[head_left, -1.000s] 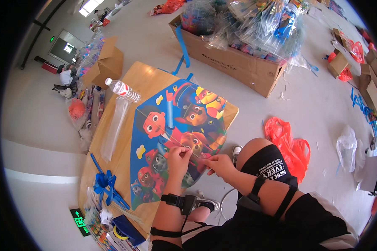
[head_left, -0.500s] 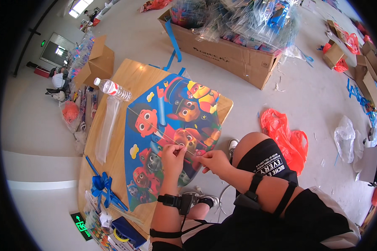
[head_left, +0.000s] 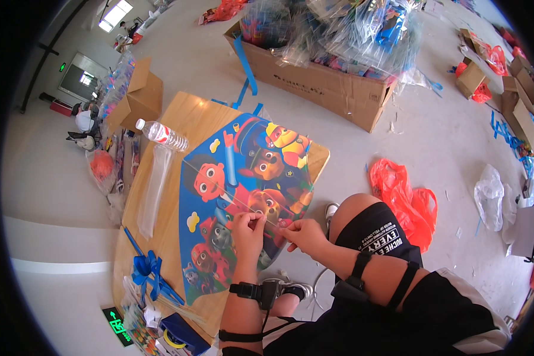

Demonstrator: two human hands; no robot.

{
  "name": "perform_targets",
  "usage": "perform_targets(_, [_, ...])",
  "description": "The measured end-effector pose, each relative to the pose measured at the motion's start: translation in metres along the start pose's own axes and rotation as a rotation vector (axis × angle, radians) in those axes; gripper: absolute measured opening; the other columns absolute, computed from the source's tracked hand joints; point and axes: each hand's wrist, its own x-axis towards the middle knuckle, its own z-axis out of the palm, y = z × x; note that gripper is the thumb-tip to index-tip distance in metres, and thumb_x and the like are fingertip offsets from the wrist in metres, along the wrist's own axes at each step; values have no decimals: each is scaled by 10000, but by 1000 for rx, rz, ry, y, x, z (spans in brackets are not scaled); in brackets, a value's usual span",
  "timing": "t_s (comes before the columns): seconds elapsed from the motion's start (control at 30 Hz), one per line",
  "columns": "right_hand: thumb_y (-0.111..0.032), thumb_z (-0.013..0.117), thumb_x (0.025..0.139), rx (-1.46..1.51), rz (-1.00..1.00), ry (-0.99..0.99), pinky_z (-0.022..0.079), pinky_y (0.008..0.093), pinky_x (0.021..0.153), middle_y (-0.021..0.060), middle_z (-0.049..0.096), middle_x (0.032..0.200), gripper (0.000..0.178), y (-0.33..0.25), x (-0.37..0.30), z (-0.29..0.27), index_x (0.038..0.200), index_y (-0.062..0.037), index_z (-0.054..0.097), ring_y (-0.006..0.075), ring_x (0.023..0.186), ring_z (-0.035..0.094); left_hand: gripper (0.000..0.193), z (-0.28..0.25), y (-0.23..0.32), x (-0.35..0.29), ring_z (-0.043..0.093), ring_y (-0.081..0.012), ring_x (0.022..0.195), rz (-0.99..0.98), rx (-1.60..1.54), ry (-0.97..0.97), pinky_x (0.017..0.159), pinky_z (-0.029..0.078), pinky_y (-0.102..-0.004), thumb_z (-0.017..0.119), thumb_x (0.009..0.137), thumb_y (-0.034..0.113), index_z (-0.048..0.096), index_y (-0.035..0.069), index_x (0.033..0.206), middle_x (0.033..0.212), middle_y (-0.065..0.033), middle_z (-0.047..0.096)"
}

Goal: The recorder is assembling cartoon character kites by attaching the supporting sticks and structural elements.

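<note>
Blue printed sheet (head_left: 243, 187) lies on the counter (head_left: 187, 107), near side past the edge. Looks light, floppy, easily creased; best held along its thin rod (head_left: 234, 196). Left hand (head_left: 249, 233) and right hand (head_left: 304, 235) both pinch, seemingly on that rod, though the exact grip is hidden.

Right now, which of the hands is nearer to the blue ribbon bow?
Left. The left hand is to the right of the blue ribbon bow, over the printed sheet; the right hand is farther right, near the sheet's edge.
</note>
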Motion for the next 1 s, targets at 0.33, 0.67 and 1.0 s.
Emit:
perform_targets(0.33, [-321, 769, 909, -35, -22, 1, 512, 272, 528, 49, 717, 749, 333, 0, 0, 0, 862, 7, 731, 145, 577, 716, 136, 3, 0, -5, 600, -157, 725, 86, 14, 47, 672, 515, -304, 798, 853, 119, 697, 41, 899, 945, -50, 592])
perform_targets(0.67, [-331, 762, 910, -46, -6, 12, 489, 275, 491, 30, 700, 730, 326, -7, -6, -1, 858, -9, 747, 140, 593, 720, 165, 7, -3, -6, 590, -152, 742, 29, -48, 53, 681, 515, -305, 805, 845, 122, 671, 49, 909, 936, -36, 591])
perform_targets(1.0, [-361, 750, 920, -56, 29, -14, 504, 270, 481, 24, 695, 751, 337, -2, 0, -3, 936, -25, 751, 129, 624, 728, 206, 11, -5, -7, 597, -166, 746, 3, -11, 118, 696, 511, -330, 800, 838, 119, 614, 68, 912, 892, -36, 606])
